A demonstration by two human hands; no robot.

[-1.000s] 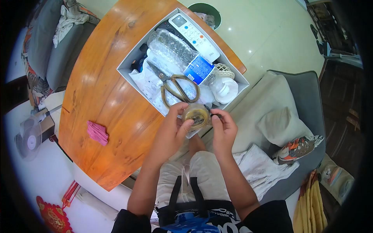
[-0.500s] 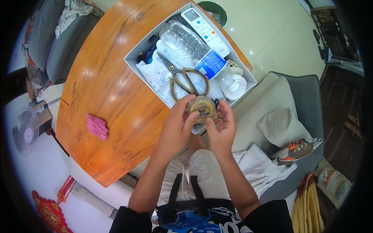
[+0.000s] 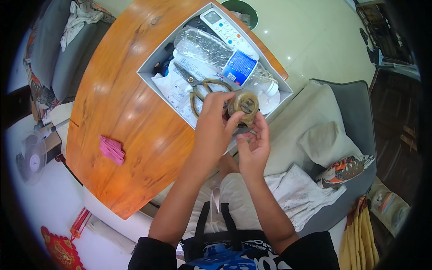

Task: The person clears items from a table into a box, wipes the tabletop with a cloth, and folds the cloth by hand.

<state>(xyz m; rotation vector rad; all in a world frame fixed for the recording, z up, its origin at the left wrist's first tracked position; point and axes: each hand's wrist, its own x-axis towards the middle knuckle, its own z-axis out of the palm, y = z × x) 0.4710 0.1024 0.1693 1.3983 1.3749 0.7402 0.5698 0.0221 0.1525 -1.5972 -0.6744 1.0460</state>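
A round, yellowish-brown tape measure (image 3: pixel 245 106) is held over the near corner of a white open box (image 3: pixel 152 64). My left hand (image 3: pixel 217 118) grips its left side between thumb and fingers. Curled fingers of my right hand (image 3: pixel 254 145) touch its lower right edge, with the thumb just below; what lies between those fingertips is partly hidden. In the box, scissors (image 3: pixel 191 80) with brownish handles lie beside a clear plastic bottle (image 3: pixel 240 67) with a blue label. A white remote control (image 3: pixel 229 33) rests along the far side, above white printed packaging (image 3: pixel 175 87).
The box stands on a wooden table (image 3: pixel 130 117). A folded pink cloth (image 3: pixel 111 150) lies on the table to the left. A grey sofa (image 3: pixel 297 119) with a cushion is at the right, and a green bin (image 3: pixel 246 11) stands beyond the table.
The tape measure has risen slightly and moved right, turning in my left hand. My right hand has shifted from its side to its lower edge. The view has shifted a little.
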